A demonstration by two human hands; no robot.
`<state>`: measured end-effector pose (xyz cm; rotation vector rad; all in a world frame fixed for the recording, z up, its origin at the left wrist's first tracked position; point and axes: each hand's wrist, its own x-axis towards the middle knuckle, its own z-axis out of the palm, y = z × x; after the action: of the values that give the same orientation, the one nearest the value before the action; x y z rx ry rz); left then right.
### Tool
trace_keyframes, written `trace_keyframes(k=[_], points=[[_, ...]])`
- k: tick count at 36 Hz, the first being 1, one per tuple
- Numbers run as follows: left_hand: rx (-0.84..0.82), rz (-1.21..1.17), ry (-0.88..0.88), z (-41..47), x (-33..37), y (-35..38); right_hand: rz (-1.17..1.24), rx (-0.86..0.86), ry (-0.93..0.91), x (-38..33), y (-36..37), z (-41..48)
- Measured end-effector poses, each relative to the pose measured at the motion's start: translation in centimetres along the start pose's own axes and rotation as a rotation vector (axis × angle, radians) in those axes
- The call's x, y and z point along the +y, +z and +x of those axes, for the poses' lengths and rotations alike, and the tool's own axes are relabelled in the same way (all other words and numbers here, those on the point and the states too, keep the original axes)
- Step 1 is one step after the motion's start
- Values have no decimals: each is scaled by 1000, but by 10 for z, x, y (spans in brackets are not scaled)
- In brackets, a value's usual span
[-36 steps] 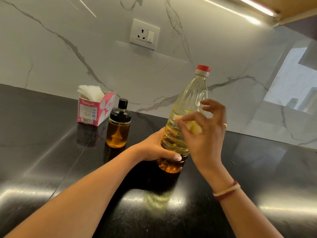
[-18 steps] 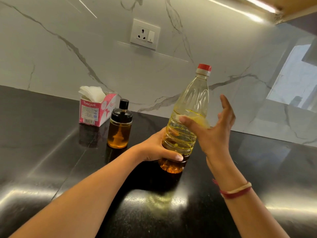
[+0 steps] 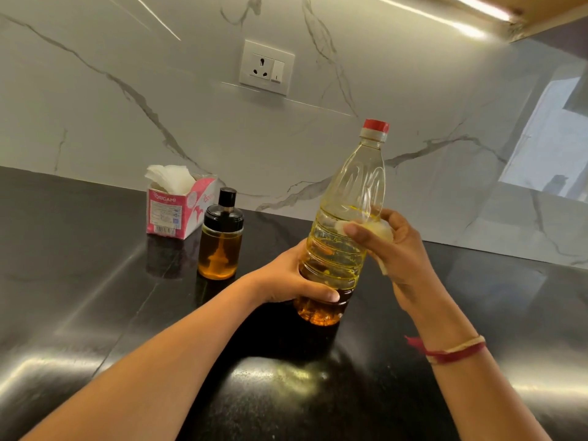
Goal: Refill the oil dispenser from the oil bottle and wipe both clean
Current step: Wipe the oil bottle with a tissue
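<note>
The oil bottle point(image 3: 346, 198) stands capped and leaning on the middle of the bench point(image 3: 79, 297), with the left hand point(image 3: 286, 281) gripping its lower body. The right hand point(image 3: 404, 253), spread open half a second ago, now curls round the bottle's side and presses a tissue point(image 3: 380, 232) against it. The oil dispenser point(image 3: 221, 243) is unmoved to the left, nearer the bench's back edge.

Bright strip light point(image 3: 477, 9) blazes overhead, washing the marble backsplash point(image 3: 127, 122) below it. White glare pools on the glossy black countertop point(image 3: 79, 281) further down. Focus crisp, wide-angle bowing the counter's edge.

red cap point(image 3: 376, 125), black counter point(image 3: 95, 281), pink box point(image 3: 165, 214)
</note>
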<state>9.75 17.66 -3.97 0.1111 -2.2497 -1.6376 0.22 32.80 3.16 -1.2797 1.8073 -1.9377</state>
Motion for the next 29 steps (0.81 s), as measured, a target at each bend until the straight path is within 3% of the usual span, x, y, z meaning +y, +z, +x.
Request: trace_keyframes(k=[8,19,22,25,29], points=[[8,11,-11,0,0,-1,345,-183,143,19,-13,8],[-1,16,-2,-1,1,0,712,-145,284,31,-17,10],[-8,17,-4,0,1,-2,679,-4,286,29,-16,10],[0,26,3,0,1,-2,527,172,178,27,-9,7],[3,16,12,0,0,-1,326,267,26,20,1,-4]])
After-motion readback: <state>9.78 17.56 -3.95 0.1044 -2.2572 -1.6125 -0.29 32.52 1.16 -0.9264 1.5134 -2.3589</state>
